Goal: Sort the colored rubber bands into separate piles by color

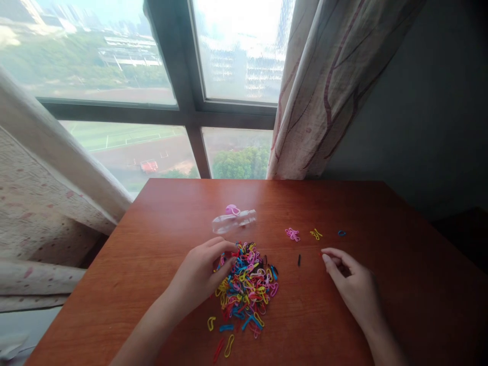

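A heap of small coloured rubber bands [247,290] lies on the wooden table. My left hand [208,267] reaches over its upper left side, thumb and forefinger closing on a red rubber band [236,252]. To the right, my right hand [353,279] rests low over the table with thumb and forefinger pinched. A bit of a red rubber band [321,253] shows at those fingertips. Beyond that hand are a pink group of bands [293,234], a few yellow bands [316,234] and one blue band [341,233]. A single black band [299,260] lies left of the right hand.
Behind the heap lies a clear plastic container [234,221] with a pink part [232,209]. Loose yellow, blue and red bands, such as a yellow one [229,345], lie near the front. The table [171,208] ends at a window with curtains [305,101] either side.
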A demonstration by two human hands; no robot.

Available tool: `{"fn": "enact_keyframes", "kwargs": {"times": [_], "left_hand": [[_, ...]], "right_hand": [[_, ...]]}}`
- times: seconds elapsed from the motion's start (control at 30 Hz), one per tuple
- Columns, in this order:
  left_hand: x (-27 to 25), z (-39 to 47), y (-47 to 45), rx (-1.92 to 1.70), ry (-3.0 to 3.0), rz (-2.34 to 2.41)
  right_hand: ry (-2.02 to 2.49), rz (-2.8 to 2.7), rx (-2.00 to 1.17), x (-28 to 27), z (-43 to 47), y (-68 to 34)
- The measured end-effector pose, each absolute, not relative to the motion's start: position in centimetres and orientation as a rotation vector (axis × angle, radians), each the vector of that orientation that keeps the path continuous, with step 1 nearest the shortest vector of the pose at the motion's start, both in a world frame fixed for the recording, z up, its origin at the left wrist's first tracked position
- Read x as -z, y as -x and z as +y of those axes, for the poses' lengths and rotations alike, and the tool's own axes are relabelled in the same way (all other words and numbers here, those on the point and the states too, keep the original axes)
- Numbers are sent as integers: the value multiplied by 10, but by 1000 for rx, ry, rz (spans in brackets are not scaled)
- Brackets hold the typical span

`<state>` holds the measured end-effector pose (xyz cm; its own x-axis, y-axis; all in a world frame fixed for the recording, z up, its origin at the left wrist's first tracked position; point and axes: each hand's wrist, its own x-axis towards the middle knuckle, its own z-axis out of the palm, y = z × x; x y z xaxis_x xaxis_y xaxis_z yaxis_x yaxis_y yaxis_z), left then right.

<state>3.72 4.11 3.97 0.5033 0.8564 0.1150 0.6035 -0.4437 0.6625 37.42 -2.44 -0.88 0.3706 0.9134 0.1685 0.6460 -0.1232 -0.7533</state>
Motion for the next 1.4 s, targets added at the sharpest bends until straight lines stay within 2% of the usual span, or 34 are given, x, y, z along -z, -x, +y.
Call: {"fn": "enact_keyframes", "kwargs": {"times": [0.3,0.6,1.03,1.4], "left_hand": [[-36,43,-40,-454,-2286,1297],[-25,35,-56,-262,-2358,1324],[-30,37,-52,-426,-2302,1231],[-19,32,-59,-354,-2383,1215]], "right_hand": [[1521,-1689,-650,-13,12,-300],[1427,-1768,-752,1,7,-282],[1425,-1745,-756,4,5,-284],[1420,-1753,-763,2,4,-283]]}}
